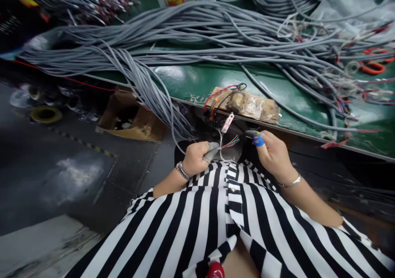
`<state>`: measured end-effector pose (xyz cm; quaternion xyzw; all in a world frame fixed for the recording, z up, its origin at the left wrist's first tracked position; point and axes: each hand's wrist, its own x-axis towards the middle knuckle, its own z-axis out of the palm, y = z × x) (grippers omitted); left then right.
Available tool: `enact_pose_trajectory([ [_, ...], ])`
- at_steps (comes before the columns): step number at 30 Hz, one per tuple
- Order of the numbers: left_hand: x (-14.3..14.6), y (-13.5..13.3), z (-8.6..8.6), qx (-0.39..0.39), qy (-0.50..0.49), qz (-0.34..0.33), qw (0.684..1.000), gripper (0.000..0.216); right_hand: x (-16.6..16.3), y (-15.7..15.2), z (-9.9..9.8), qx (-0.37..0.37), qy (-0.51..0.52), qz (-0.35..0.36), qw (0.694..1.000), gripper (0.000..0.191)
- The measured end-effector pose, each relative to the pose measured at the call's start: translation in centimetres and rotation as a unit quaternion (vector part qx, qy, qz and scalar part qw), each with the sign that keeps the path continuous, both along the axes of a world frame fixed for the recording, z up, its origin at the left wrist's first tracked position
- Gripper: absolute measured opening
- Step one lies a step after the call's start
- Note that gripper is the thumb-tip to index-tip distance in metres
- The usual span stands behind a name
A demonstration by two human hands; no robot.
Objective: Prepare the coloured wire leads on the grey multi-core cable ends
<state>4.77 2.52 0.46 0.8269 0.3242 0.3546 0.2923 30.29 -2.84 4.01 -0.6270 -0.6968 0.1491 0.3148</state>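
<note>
A: Where's the cable end [230, 143] being worked?

B: Low centre, just below the bench edge, above the lap. Its coloured inner wires fan out toward two o'clock, so each strand shows apart from the others.

A: Who holds it?

B: The left hand [197, 157], at nine o'clock of the fan, is closed tight round the grey jacket, apparently to keep it from twisting. The right hand [273, 154], at three o'clock, pinches narrowly with a blue-capped fingertip [258, 141]; whether it grips a strand or a small tool I cannot tell.

A: And around it?

B: At twelve o'clock a taped block [247, 101] sits on the edge of the green bench [191, 80], red and black leads hanging off it, near enough to reach. Beyond lies a heap of grey cables [197, 31], spilling over the edge at ten o'clock above a cardboard box [129, 117] on the floor.
</note>
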Motion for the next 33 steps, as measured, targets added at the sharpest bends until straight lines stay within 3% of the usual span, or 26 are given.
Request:
enact_pose_trajectory([
  [2,0.2,-0.1,-0.2,0.088,0.038,-0.005,0.995,0.02,-0.6,-0.6,0.4,0.026,0.002,0.014,1.0,0.031],
  [5,0.5,-0.3,-0.5,0.159,0.06,-0.01,0.985,0.02,-1.8,-0.8,0.2,0.035,-0.042,0.04,0.998,0.024],
  [12,0.1,-0.7,-0.9,0.182,0.092,-0.013,0.979,0.023,-2.6,-0.2,-1.4,-0.007,-0.14,0.035,0.989,0.026],
  [19,-0.3,-0.8,-0.9,0.041,0.107,-0.011,0.993,0.02,-2.6,-0.3,-1.2,-0.01,-0.09,0.041,0.995,0.026],
  [24,0.0,-0.7,-0.7,-0.124,-0.001,0.016,0.992,0.018,-2.3,-0.3,-1.0,-0.003,-0.039,0.024,0.999,0.024],
  [29,0.5,-0.8,-0.8,-0.301,-0.175,0.116,0.93,0.025,-2.1,-0.3,-1.2,0.005,0.054,0.039,0.998,0.019],
  [31,0.6,-0.8,-0.9,-0.333,-0.233,0.131,0.904,0.029,-2.3,-0.2,-1.2,0.014,0.056,0.057,0.997,0.018],
  [33,0.5,-0.8,-1.1,-0.324,-0.256,0.134,0.901,0.033,-2.7,0.0,-1.1,0.023,0.041,0.078,0.996,0.017],
])
